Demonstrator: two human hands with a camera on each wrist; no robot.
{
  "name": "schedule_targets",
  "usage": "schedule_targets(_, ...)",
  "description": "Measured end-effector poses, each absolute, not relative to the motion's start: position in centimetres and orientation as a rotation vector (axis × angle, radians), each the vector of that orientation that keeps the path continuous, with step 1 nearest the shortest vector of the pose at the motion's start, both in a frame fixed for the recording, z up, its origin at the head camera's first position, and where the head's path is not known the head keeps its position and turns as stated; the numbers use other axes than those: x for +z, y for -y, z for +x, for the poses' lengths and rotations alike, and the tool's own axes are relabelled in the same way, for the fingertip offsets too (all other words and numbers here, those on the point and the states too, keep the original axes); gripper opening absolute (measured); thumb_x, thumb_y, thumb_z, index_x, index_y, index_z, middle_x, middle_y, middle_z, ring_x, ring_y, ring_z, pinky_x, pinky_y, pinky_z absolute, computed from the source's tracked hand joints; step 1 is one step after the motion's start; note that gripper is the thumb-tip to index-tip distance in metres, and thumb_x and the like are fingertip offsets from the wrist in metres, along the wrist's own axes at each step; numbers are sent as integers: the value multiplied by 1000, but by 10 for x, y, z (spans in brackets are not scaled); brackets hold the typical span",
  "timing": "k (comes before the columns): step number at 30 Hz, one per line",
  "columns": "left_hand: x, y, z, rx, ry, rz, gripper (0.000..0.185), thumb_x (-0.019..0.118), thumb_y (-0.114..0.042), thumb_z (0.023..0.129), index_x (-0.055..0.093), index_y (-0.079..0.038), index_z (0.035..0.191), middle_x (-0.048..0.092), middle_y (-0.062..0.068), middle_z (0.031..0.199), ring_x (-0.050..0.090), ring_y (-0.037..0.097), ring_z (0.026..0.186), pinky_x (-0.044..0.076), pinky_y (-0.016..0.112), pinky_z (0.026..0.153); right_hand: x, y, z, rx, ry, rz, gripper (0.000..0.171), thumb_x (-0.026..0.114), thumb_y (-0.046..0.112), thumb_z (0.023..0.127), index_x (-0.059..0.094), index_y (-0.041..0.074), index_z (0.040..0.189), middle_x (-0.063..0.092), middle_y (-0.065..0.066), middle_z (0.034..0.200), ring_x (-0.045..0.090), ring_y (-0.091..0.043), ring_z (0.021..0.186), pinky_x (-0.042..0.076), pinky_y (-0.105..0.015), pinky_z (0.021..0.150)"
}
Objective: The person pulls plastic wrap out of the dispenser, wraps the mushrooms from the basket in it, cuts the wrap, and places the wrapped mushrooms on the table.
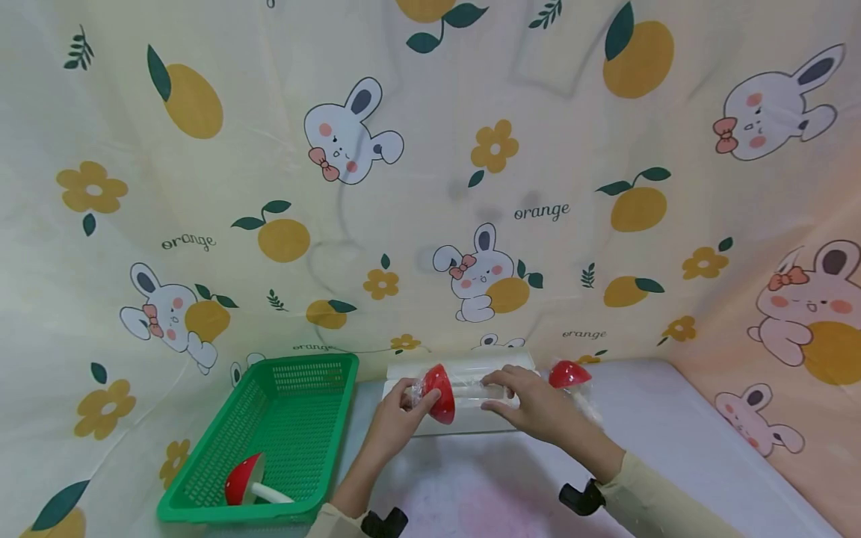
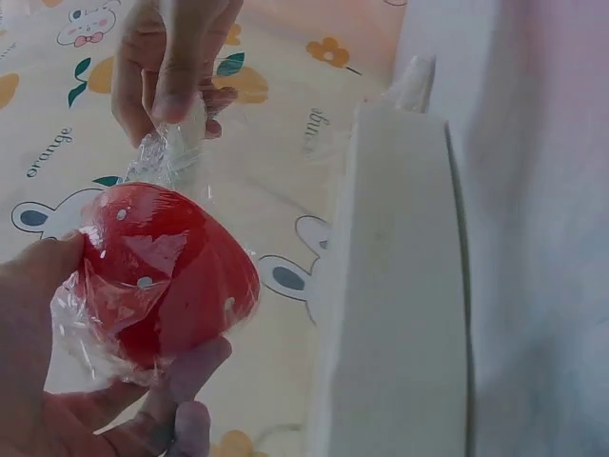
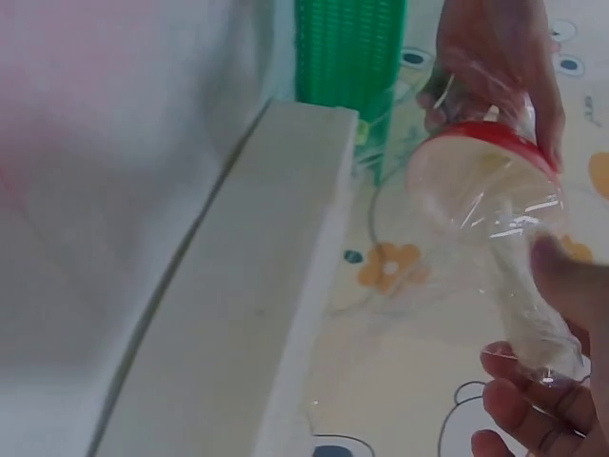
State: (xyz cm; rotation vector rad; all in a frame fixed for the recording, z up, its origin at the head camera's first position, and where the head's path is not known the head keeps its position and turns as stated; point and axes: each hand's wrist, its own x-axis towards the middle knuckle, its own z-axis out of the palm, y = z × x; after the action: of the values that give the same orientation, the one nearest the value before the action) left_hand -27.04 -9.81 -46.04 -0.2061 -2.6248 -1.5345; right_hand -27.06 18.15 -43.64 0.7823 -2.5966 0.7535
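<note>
A toy mushroom [image 1: 442, 394] with a red, white-dotted cap and a pale stem is held up in front of me, wrapped in clear plastic film [image 2: 171, 157]. My left hand [image 1: 397, 418] grips the cap from the left, thumb on one side and fingers on the other. From the right, my right hand [image 1: 534, 400] holds the film-covered stem [image 3: 519, 286] between thumb and curled fingers. Behind and below both hands lies a long white box [image 1: 464, 427], which shows as a pale slab beside the mushroom in both wrist views.
To the left stands a green basket [image 1: 339, 433] with an unwrapped red-capped mushroom [image 1: 244, 480] lying in it. Another red-capped mushroom [image 1: 568, 373] in clear film lies behind my right forearm. A patterned cloth [image 1: 417, 209] rises behind the white table [image 1: 666, 441].
</note>
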Motion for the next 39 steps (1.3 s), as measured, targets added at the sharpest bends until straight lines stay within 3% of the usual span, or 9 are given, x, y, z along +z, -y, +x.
schedule_targets(4, -468, 98, -268, -1526, 2644, -171, 71, 71, -65, 96, 61, -11, 140, 66, 4, 96, 58, 21, 87, 50, 31, 65, -446, -182, -269, 719, 2651, 788, 55, 94, 38, 83, 72, 23, 131, 71, 2, 117, 60, -12, 91, 61, -25, 72)
schedule_targets(9, -480, 96, -265, -1472, 2690, -99, 70, 70, -68, 95, 62, -12, 136, 63, 2, 92, 57, 20, 84, 50, 32, 64, -459, -182, -268, 617, 2601, 862, 44, 94, 23, 85, 74, 20, 124, 75, 3, 115, 64, -13, 95, 62, -30, 80)
schedule_targets(13, -489, 94, -264, -1406, 2721, -74, 64, 69, -68, 96, 64, -13, 128, 65, 2, 91, 58, 20, 83, 51, 33, 63, -468, -182, -267, 598, 2574, 855, 39, 93, 21, 86, 74, 21, 120, 75, 5, 103, 60, -10, 90, 58, -27, 75)
schedule_targets(18, -496, 92, -263, -1317, 2741, -40, 64, 70, -68, 95, 68, -13, 126, 65, 3, 101, 58, 20, 90, 53, 34, 67, -480, -182, -265, 555, 2547, 826, 34, 94, 26, 84, 72, 24, 109, 72, 10, 89, 57, -8, 81, 51, -27, 69)
schedule_targets(25, -501, 89, -260, -1442, 2684, -41, 67, 79, -57, 94, 67, -2, 131, 70, 9, 112, 62, 23, 100, 60, 39, 76, -501, -182, -268, 600, 2534, 850, 31, 94, 26, 84, 73, 25, 107, 70, 15, 87, 55, -3, 77, 50, -26, 69)
schedule_targets(30, -510, 91, -262, -1507, 2685, -91, 67, 83, -49, 93, 59, -15, 145, 70, 8, 114, 62, 22, 101, 60, 37, 75, -516, -182, -270, 694, 2528, 861, 33, 94, 21, 84, 72, 21, 108, 69, 13, 92, 55, -3, 79, 53, -25, 70)
schedule_targets(34, -514, 94, -261, -1533, 2679, -188, 61, 86, -38, 92, 58, -20, 143, 68, 5, 109, 59, 22, 98, 54, 34, 72, -523, -183, -270, 751, 2540, 875, 31, 92, 17, 86, 71, 20, 108, 68, 14, 92, 56, -4, 80, 53, -25, 71)
schedule_targets(39, -519, 94, -260, -1512, 2699, -198, 58, 91, -28, 88, 59, -21, 136, 71, 6, 116, 62, 22, 103, 55, 41, 80, -531, -185, -270, 784, 2523, 933, 30, 91, 13, 86, 70, 19, 107, 68, 14, 91, 59, -7, 79, 52, -24, 70)
